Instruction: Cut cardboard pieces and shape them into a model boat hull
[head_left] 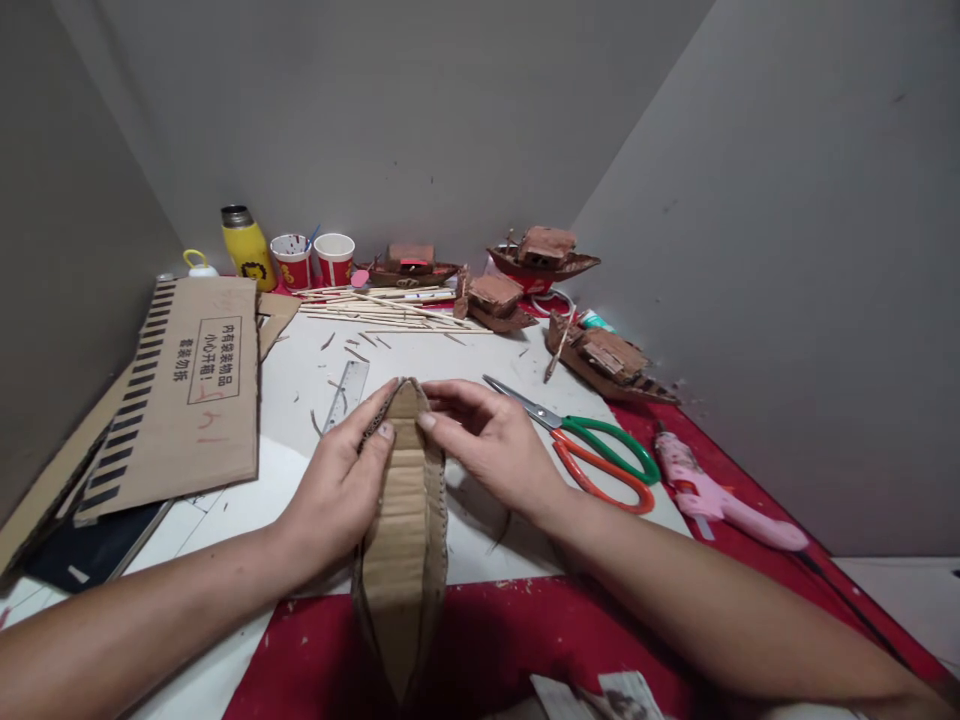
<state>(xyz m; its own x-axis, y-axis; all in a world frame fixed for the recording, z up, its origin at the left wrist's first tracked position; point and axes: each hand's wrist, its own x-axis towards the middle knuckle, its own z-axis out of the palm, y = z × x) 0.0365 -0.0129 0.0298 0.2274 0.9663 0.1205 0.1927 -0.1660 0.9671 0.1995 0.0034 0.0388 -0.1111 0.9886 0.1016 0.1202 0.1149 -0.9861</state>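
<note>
A long cardboard boat hull point(405, 520), pointed at both ends with raised side walls, is held lengthwise in front of me. My left hand point(345, 470) grips its left wall near the far tip, thumb pressed on the inside. On the opposite wall, my right hand point(495, 440) pinches the edge near the same tip, thumb inside and fingers behind. Just right of my right hand lie scissors point(570, 435) with one green and one orange handle. A clear ruler point(346, 392) rests beyond my left hand among thin cardboard scraps.
Brown model boats point(611, 365) stand at the back and right, by a pile of thin sticks point(390, 308). Paper cups point(334, 260) and a yellow bottle point(247, 250) stand behind. Flat cardboard point(180, 400) lies left; a pink glue gun point(727, 500) lies right.
</note>
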